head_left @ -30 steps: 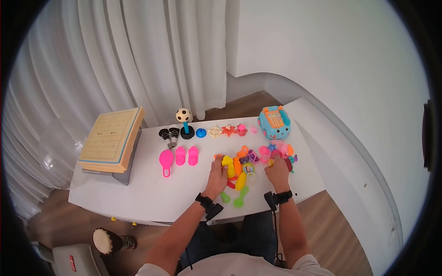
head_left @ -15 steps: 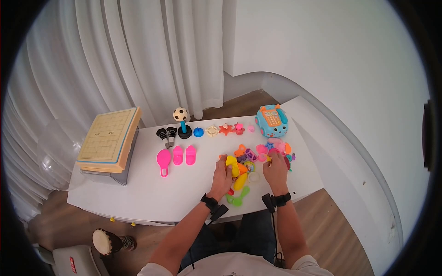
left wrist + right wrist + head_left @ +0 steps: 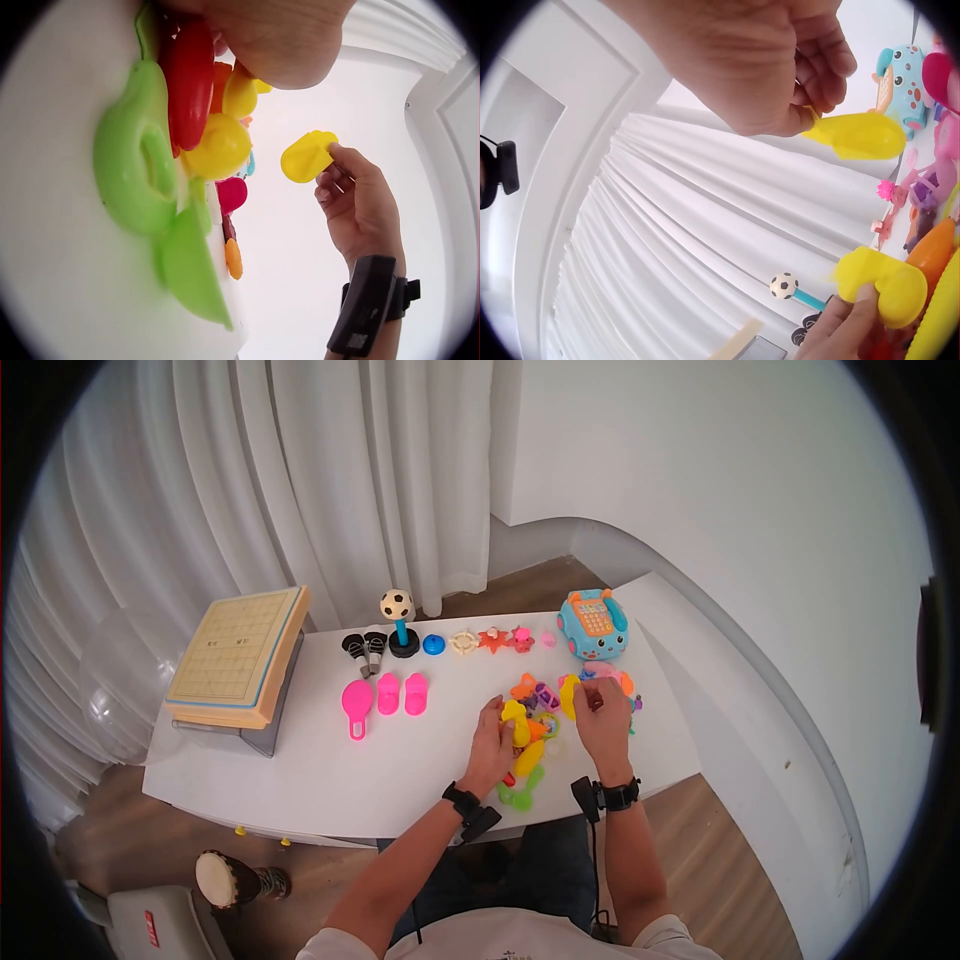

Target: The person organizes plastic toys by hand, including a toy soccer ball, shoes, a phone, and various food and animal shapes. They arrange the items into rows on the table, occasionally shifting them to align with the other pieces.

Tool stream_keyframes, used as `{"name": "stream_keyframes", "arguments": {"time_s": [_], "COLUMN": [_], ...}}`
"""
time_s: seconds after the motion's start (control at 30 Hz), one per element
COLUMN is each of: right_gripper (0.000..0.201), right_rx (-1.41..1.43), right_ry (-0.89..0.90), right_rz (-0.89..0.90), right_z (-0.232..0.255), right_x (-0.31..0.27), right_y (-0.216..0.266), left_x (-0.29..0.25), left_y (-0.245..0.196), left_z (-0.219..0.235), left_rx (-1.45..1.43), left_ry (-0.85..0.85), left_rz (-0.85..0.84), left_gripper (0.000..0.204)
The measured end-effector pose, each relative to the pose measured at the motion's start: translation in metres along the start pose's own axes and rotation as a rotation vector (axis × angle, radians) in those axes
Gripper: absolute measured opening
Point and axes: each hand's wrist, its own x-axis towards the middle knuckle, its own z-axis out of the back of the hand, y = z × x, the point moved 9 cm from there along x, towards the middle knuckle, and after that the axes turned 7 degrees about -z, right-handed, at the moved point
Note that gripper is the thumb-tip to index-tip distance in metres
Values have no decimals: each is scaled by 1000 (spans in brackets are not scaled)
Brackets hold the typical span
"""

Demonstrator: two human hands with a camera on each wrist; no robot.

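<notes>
My right hand pinches a yellow toy slipper by one end and holds it up above the table, to the right of the pile. At the pile's left edge, my left hand grips a second yellow toy slipper, its thumb lying across it. Close under the left hand lie a red toy piece, a round-ended yellow piece and light green toys. An orange piece sits right beside the left hand's slipper. Most of the left hand's fingers are hidden.
Two pink toy slippers and a pink hand mirror lie left of the pile. Behind stand a football on a stand, a row of small toys and a blue toy telephone. A board-topped box occupies the left end.
My right hand has lifted from the pile's right side, bringing up the yellow slipper. The left hand has shifted slightly right, with the yellow slipper in its grip.
</notes>
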Motion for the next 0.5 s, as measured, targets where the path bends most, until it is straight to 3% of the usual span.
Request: {"name": "stream_keyframes", "arguments": {"time_s": [0.17, 0.23, 0.37, 0.43, 0.5], "right_gripper": [10, 11, 13, 14, 17], "right_rx": [90, 111, 239, 348, 350], "right_ry": [19, 17, 153, 210, 385], "right_rz": [-22, 4, 4, -17, -158], "right_z": [-7, -11, -50, -72, -109], "right_x": [9, 19, 47, 62, 69], "right_y": [9, 16, 3, 2, 2], "left_x": [1, 4, 40, 64, 86], "left_y": [-3, -22, -35, -20, -7], "left_z": [7, 21, 76, 105, 124], "left_rx": [71, 219, 191, 278, 331], "left_ry": [-40, -107, -151, -161, -140], "left_rz": [-78, -257, -151, -98, -73], "left_gripper": [42, 27, 12, 16, 17]}}
